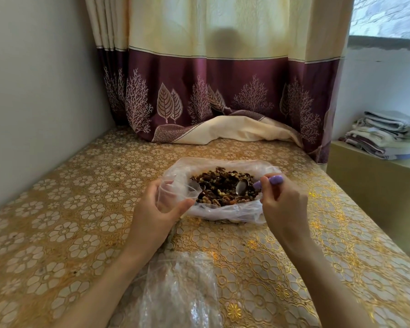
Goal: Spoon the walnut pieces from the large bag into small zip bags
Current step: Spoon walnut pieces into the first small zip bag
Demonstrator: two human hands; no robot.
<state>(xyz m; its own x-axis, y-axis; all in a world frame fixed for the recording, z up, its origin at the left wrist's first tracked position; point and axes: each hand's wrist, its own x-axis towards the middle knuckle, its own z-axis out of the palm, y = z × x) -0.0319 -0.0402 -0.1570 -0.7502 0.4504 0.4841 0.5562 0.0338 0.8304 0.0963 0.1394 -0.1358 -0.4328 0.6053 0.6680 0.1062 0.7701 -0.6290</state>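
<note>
A large clear plastic bag lies open on the table, full of brown walnut pieces. My left hand grips a small clear zip bag, holding its mouth open at the large bag's left edge. My right hand holds a spoon by its purple handle. The metal bowl of the spoon rests among the walnuts on the right side of the pile.
The table carries a gold floral cloth. A crumpled clear plastic heap lies near the front edge between my forearms. A maroon and cream curtain hangs behind, its hem on the table. Folded towels sit on a ledge at right.
</note>
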